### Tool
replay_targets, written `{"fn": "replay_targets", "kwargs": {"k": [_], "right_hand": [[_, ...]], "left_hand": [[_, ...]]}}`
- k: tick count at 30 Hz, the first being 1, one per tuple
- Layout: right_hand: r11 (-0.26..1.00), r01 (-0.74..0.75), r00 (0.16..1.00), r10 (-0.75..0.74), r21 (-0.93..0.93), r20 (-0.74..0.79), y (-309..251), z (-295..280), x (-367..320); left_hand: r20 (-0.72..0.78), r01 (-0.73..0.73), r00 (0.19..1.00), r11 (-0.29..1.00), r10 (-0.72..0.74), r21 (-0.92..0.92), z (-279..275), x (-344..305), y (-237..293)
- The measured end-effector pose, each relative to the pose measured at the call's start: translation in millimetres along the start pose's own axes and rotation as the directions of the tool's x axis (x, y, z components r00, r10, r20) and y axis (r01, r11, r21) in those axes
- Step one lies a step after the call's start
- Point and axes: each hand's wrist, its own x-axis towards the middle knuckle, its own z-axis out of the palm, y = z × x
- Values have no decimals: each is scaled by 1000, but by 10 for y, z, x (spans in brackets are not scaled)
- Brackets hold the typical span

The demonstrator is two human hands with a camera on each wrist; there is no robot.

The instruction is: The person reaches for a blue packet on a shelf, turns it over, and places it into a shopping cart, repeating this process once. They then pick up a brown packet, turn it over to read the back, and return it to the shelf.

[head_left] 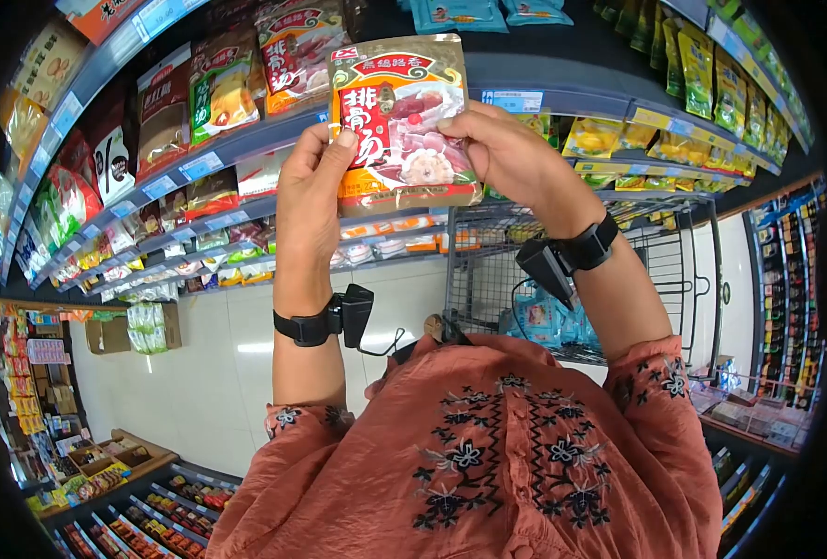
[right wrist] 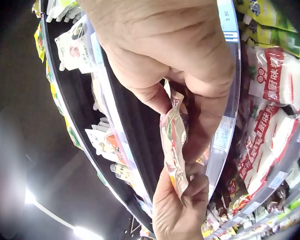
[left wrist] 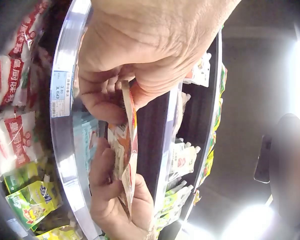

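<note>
A flat seasoning packet (head_left: 404, 121) with a picture of ribs soup and large white characters on red is held up before the shelves, its printed front toward the head camera. My left hand (head_left: 313, 182) pinches its left edge, thumb on the front and fingers behind. On the right edge, my right hand (head_left: 516, 154) pinches it the same way, thumb tip over the picture. Both wrist views show the packet edge-on, thin and slightly bent, between the left hand (left wrist: 140, 55) and the right hand (right wrist: 175, 65). The fingers behind the packet are hidden in the head view.
Shelves with blue price labels (head_left: 201, 166) hold rows of similar packets (head_left: 222, 93) at the left and yellow bags (head_left: 592, 138) at the right. A wire shopping cart (head_left: 702, 270) with light-blue packages (head_left: 539, 317) stands close by on the right. Pale floor tiles (head_left: 199, 373) lie below.
</note>
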Motion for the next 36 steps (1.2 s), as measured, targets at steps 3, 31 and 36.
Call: {"fn": "replay_targets", "kwargs": {"k": [3,31,36], "right_hand": [[1000,1,1000,-1,-26,-10,37,-47,77],[858,87,996,-78,-506,40,-288,253,533],[783,176,980,-198,-597,29,-321,321,967]], "left_hand": [[-6,4,1000,1000,-4,-21,-21,8,8],[86,-258,966,896,244,362,-398,581,170],[112,-344,937,823,330,451,-547,953,336]]}}
